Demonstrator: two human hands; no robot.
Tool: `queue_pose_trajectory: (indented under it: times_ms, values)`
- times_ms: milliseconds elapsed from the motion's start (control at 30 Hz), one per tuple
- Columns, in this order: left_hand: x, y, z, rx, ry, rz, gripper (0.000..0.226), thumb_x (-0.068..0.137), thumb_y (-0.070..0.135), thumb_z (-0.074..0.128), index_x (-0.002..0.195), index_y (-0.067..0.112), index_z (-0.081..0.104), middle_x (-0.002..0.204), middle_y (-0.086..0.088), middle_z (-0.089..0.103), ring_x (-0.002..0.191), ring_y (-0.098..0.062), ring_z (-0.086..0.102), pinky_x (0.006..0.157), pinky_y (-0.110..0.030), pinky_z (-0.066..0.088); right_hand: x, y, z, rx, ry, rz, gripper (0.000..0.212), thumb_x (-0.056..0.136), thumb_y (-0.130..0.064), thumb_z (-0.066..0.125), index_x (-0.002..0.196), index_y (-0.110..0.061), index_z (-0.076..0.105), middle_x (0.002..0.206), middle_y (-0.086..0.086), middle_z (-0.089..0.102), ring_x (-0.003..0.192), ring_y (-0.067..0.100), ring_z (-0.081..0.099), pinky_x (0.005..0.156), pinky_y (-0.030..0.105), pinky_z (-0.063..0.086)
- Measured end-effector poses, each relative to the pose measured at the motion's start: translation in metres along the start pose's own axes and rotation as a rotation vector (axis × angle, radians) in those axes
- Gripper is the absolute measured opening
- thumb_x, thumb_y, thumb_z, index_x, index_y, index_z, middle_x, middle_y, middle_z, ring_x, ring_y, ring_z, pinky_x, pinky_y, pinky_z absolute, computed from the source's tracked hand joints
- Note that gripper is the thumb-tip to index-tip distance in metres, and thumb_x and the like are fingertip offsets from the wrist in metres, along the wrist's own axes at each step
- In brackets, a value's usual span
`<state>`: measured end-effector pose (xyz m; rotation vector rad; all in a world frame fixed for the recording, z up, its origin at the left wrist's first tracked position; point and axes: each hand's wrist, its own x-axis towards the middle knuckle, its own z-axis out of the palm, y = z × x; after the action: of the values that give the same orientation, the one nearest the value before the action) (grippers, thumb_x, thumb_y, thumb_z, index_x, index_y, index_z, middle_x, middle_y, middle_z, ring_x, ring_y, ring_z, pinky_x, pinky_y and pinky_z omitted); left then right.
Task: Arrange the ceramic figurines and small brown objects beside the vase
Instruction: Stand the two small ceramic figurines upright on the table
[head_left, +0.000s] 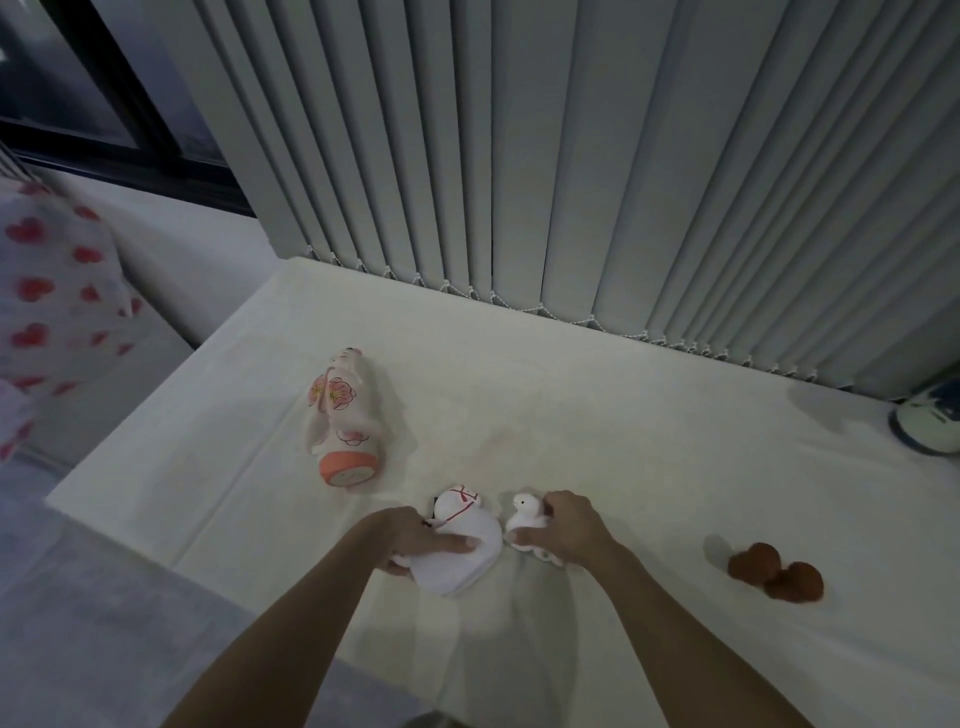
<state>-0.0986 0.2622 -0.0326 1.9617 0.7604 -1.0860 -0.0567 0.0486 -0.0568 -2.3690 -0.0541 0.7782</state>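
A white ceramic figurine with pink blossoms and an orange base (343, 415) lies on its side on the white-covered surface (597, 415). In front of it my left hand (415, 540) grips a larger white figurine with red markings (462, 540), also lying tilted. Right beside it my right hand (566, 525) holds a small white animal figurine (522, 514). Two or three small brown round objects (774, 571) sit together at the right. A white and blue vase (930, 423) is partly cut off at the far right edge.
Grey vertical blinds (571, 156) hang along the back of the surface. A heart-patterned cushion (47, 312) lies at the left, beyond the surface's left edge. A dark window frame (104, 130) is at the upper left. Grey fabric (130, 623) lies below left.
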Motion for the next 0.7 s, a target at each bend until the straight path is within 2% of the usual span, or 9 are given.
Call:
queue_pose_trajectory:
  times_ms: [67, 167, 233, 333, 433, 500, 567, 633, 700]
  values:
    - [0.001, 0.000, 0.000, -0.018, 0.006, 0.021, 0.046, 0.060, 0.056, 0.079, 0.079, 0.019, 0.059, 0.074, 0.006, 0.059, 0.064, -0.006, 0.057, 0.046, -0.014, 0.045, 0.000, 0.001, 0.000, 0.020, -0.006, 0.022, 0.040, 0.060, -0.048, 0.081, 0.061, -0.021, 0.051, 0.065, -0.006, 0.055, 0.065, 0.013, 0.055, 0.050, 0.019, 0.038]
    - [0.004, -0.002, 0.002, -0.010, 0.017, 0.090, 0.044, 0.062, 0.050, 0.082, 0.083, 0.017, 0.063, 0.076, 0.005, 0.063, 0.066, -0.007, 0.061, 0.047, -0.015, 0.049, -0.003, 0.005, -0.008, 0.150, -0.021, 0.031, 0.036, 0.061, -0.043, 0.082, 0.057, -0.025, 0.052, 0.056, -0.009, 0.056, 0.048, 0.002, 0.053, 0.034, 0.006, 0.035]
    - [0.007, -0.003, 0.006, -0.009, 0.020, 0.147, 0.049, 0.058, 0.045, 0.085, 0.090, 0.014, 0.067, 0.078, 0.003, 0.068, 0.066, -0.008, 0.066, 0.052, -0.018, 0.053, -0.007, 0.013, -0.019, 0.249, 0.005, 0.041, 0.034, 0.061, -0.038, 0.084, 0.062, -0.024, 0.053, 0.056, -0.008, 0.058, 0.044, 0.001, 0.053, 0.033, 0.007, 0.037]
    - [0.007, -0.002, 0.010, 0.050, 0.034, 0.209, 0.049, 0.053, 0.045, 0.088, 0.084, 0.014, 0.066, 0.072, 0.006, 0.065, 0.056, -0.004, 0.063, 0.041, -0.015, 0.048, -0.016, 0.026, -0.046, 0.317, 0.030, 0.025, 0.037, 0.064, -0.031, 0.085, 0.080, -0.014, 0.056, 0.063, -0.003, 0.061, 0.039, -0.001, 0.053, 0.036, 0.011, 0.040]
    - [0.010, 0.001, 0.010, 0.121, 0.035, 0.324, 0.058, 0.043, 0.051, 0.086, 0.084, 0.013, 0.071, 0.069, 0.007, 0.068, 0.057, -0.005, 0.065, 0.044, -0.017, 0.049, -0.027, 0.040, -0.077, 0.272, 0.067, -0.038, 0.039, 0.068, -0.024, 0.082, 0.094, -0.017, 0.053, 0.074, -0.005, 0.061, 0.049, 0.002, 0.055, 0.040, 0.012, 0.042]
    - [0.010, 0.007, 0.012, 0.138, -0.005, 0.384, 0.040, 0.040, 0.052, 0.084, 0.070, 0.027, 0.074, 0.059, 0.012, 0.072, 0.053, 0.003, 0.065, 0.046, -0.014, 0.049, -0.033, 0.050, -0.095, 0.228, 0.089, -0.065, 0.037, 0.070, -0.023, 0.080, 0.094, -0.022, 0.052, 0.082, -0.001, 0.061, 0.056, 0.008, 0.055, 0.047, 0.014, 0.045]
    - [0.008, 0.019, 0.015, 0.150, -0.048, 0.434, 0.019, 0.049, 0.042, 0.087, 0.058, 0.042, 0.071, 0.050, 0.024, 0.067, 0.045, 0.011, 0.060, 0.040, -0.007, 0.043, -0.038, 0.061, -0.108, 0.210, 0.114, -0.073, 0.037, 0.070, -0.021, 0.079, 0.097, -0.021, 0.054, 0.087, 0.003, 0.061, 0.064, 0.013, 0.054, 0.059, 0.023, 0.046]
    - [0.007, 0.034, 0.020, 0.165, -0.064, 0.482, 0.020, 0.054, 0.033, 0.090, 0.059, 0.037, 0.071, 0.050, 0.028, 0.066, 0.045, 0.014, 0.059, 0.039, -0.003, 0.040, -0.042, 0.071, -0.118, 0.146, 0.137, -0.062, 0.038, 0.068, -0.022, 0.077, 0.098, -0.023, 0.054, 0.087, 0.000, 0.060, 0.069, 0.015, 0.053, 0.064, 0.027, 0.044]
    - [0.008, 0.053, 0.029, 0.192, -0.059, 0.524, 0.027, 0.051, 0.033, 0.092, 0.065, 0.030, 0.070, 0.056, 0.024, 0.070, 0.051, 0.011, 0.062, 0.044, -0.002, 0.042, -0.047, 0.080, -0.124, 0.073, 0.145, -0.048, 0.034, 0.067, -0.026, 0.074, 0.092, -0.029, 0.052, 0.081, -0.008, 0.059, 0.066, 0.009, 0.052, 0.057, 0.020, 0.042]
